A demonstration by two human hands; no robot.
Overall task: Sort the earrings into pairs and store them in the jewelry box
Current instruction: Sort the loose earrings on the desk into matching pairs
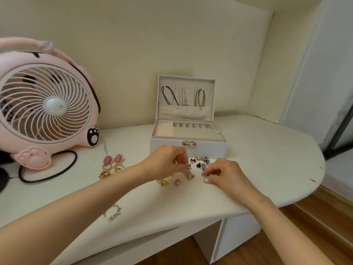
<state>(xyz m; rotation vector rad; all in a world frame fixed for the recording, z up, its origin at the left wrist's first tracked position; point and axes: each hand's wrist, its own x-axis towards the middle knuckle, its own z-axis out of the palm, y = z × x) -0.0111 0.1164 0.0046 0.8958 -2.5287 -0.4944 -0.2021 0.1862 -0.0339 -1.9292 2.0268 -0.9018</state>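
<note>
A white jewelry box (208, 147) stands open at the back of the desk, necklaces hanging in its lid. In front of it lie several loose earrings: small dark flower ones (202, 163), a pair of large pink oval drops (113, 161), pearl ones (183, 179), a yellow one (163, 182) and a silver hoop (114, 212). My left hand (166, 161) pinches a small dark earring (188, 166) just above the pile. My right hand (223, 175) has its fingers curled, and its fingertips pinch a tiny earring on the desk.
A pink cat-shaped fan (45, 109) with a black cable (57, 175) fills the left of the white desk (257, 165). The desk's curved edge drops off to a wooden floor on the right and front.
</note>
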